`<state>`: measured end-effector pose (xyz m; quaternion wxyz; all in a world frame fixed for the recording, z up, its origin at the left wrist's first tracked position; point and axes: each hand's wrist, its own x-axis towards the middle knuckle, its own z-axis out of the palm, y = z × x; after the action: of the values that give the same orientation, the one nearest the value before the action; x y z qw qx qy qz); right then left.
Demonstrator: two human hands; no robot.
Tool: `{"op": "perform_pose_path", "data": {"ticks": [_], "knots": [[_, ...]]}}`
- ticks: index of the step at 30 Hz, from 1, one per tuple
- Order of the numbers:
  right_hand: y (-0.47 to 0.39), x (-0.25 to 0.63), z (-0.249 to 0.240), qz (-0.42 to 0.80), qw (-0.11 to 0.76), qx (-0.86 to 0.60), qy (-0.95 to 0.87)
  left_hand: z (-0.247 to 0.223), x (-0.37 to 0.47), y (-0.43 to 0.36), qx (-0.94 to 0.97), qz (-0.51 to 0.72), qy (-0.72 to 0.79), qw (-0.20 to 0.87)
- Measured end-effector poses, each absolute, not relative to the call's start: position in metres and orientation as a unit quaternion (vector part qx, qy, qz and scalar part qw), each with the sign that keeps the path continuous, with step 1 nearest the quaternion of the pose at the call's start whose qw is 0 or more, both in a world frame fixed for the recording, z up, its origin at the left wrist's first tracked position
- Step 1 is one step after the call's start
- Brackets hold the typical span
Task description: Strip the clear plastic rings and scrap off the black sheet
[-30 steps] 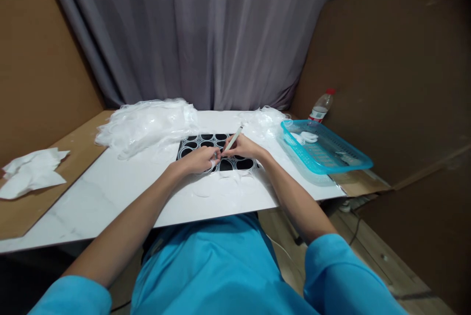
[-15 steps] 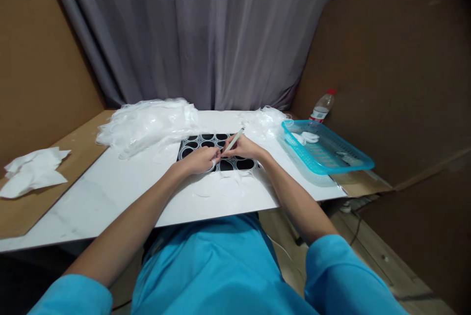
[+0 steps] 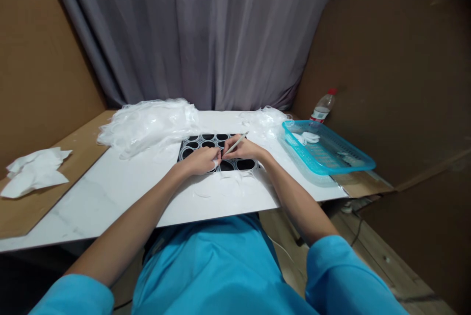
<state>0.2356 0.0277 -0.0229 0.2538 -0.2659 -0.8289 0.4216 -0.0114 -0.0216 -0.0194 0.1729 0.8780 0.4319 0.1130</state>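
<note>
A black sheet with pale ring-shaped outlines [image 3: 246,164] lies on the white marble-patterned table [image 3: 121,182]. My right hand [image 3: 243,149] grips a slim, pale pen-like tool [image 3: 236,143], its tip pointing down toward the sheet by my left fingers. My left hand [image 3: 204,159] rests over the sheet's left half, fingers pinched close to the tool's tip; what they hold, if anything, is too small to make out. Thin white strips [image 3: 235,176] lie along the sheet's near edge.
Behind my left hand is a large heap of clear, whitish plastic pieces [image 3: 150,121], with a smaller heap [image 3: 265,121] to the right. A blue basket [image 3: 331,170] holds white pieces. A bottle [image 3: 323,107], crumpled tissue [image 3: 35,172] and cardboard walls [image 3: 386,74] flank the table.
The pen-like tool has tilted lower, its upper end swinging slightly to the right. Both hands stay almost in place over the sheet.
</note>
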Motion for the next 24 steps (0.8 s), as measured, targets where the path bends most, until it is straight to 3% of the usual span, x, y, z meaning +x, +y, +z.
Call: {"op": "perform_pose_path", "data": {"ticks": [24], "knots": [[0.0297, 0.2350, -0.0259, 0.382, 0.239, -0.291, -0.844, -0.0179, -0.0113, -0.0249, 0.880, 0.114, 0.429, 0.168]]}}
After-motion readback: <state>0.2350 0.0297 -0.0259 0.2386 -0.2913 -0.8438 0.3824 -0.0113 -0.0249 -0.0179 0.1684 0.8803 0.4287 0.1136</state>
